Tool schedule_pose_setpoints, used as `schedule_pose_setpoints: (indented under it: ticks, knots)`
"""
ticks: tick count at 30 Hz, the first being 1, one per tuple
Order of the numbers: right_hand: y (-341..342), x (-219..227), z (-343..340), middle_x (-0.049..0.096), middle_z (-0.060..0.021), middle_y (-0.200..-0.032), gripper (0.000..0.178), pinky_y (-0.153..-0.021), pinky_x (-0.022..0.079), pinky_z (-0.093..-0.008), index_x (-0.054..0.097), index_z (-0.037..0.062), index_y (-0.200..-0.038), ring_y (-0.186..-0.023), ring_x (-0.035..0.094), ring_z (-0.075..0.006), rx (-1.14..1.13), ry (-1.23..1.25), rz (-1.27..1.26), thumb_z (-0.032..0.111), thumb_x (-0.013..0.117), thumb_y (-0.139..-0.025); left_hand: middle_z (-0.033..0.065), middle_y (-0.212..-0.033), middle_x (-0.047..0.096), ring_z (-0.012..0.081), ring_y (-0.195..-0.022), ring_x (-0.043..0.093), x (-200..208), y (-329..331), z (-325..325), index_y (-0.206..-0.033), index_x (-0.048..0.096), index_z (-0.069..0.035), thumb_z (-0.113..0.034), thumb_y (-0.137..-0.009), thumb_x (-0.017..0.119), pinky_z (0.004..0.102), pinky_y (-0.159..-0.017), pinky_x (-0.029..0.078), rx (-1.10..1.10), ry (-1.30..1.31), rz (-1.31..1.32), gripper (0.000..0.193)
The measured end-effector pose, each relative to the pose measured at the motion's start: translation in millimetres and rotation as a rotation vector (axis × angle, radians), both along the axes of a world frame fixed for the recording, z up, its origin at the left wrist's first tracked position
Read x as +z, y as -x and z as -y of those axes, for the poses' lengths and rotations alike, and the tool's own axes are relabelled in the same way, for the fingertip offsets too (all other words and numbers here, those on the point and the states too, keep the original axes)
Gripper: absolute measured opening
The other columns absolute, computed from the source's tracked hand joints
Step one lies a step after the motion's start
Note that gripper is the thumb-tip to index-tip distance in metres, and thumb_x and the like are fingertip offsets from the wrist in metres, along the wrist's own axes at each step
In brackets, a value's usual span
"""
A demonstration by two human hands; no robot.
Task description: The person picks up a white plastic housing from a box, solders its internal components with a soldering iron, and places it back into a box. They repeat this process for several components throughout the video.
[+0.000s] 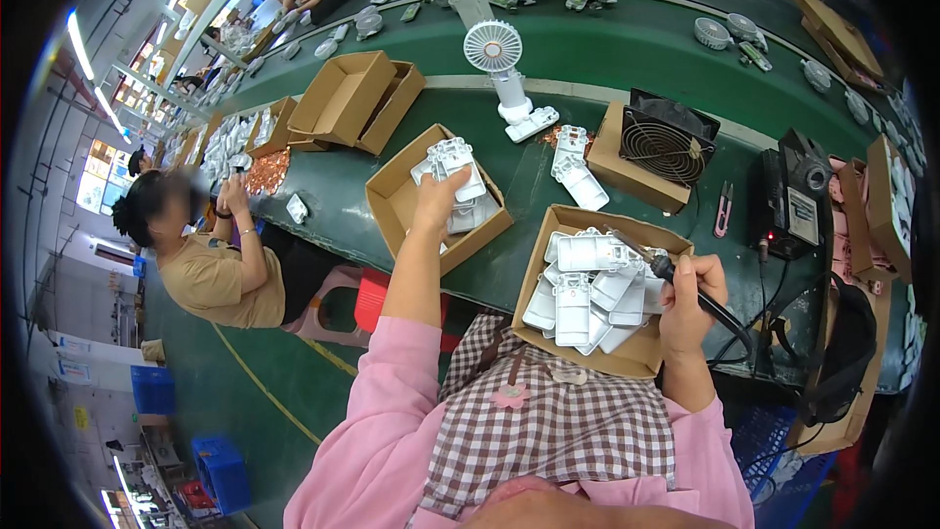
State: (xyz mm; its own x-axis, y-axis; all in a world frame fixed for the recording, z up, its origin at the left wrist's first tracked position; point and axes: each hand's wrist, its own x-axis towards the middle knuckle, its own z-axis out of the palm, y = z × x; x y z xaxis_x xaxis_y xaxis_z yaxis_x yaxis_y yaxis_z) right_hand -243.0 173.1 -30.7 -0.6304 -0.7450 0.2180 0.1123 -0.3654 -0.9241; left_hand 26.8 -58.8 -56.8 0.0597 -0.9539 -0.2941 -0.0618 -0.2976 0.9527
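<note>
My left hand (438, 198) reaches forward and grips a white plastic fan part (452, 159), held up over an open cardboard box (392, 206) with more white parts inside. My right hand (691, 296) holds a black soldering iron (654, 260) like a pen, its tip pointing left over a second cardboard box (548, 235) filled with several white plastic parts (587, 289). The iron's black cable runs down to the right of my hand.
A green workbench (627, 59) carries a white desk fan (499, 64), a black square fan on a box (666, 142), a black soldering station (795, 198), empty cardboard boxes (352, 98) and pink snips (723, 208). A seated co-worker in a tan shirt (211, 274) works at the left.
</note>
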Motion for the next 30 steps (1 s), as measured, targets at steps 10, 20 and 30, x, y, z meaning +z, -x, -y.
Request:
schedule_pose_setpoints:
  ticks: [10, 20, 30]
  knots:
    - [0, 0, 3, 0.049, -0.0007, -0.058, 0.017, -0.042, 0.036, -0.0179, 0.045, 0.0045, -0.076, -0.045, 0.044, -0.0047, -0.003, -0.017, -0.001, 0.010, 0.055, -0.089, 0.0161, -0.104, 0.057, 0.0206, -0.088, 0.061, 2, 12, -8, -0.117, 0.035, 0.003, -0.009, -0.069, 0.075, 0.0321, -0.077, 0.050, 0.024, 0.186, 0.072, 0.064]
    - [0, 0, 2, 0.049, -0.0006, -0.057, 0.017, -0.042, 0.035, -0.0182, 0.045, 0.0047, -0.076, -0.044, 0.045, -0.0051, -0.012, -0.008, 0.005, 0.009, 0.056, -0.089, 0.0121, -0.100, 0.060, 0.0191, -0.088, 0.061, 9, 9, -15, -0.120, 0.035, 0.004, 0.000, -0.069, 0.073, 0.0315, -0.074, 0.051, -0.153, 0.094, -0.092, 0.064]
    - [-1, 0, -1, 0.050, -0.0012, -0.059, 0.016, -0.043, 0.036, -0.0185, 0.046, 0.0046, -0.076, -0.045, 0.046, -0.0056, -0.054, -0.012, 0.024, 0.009, 0.056, -0.088, 0.0100, -0.107, 0.059, 0.0210, -0.095, 0.060, 12, -15, -11, -0.121, 0.043, -0.001, 0.007, -0.074, 0.065, 0.0340, -0.085, 0.048, -0.109, 0.190, -0.543, 0.053]
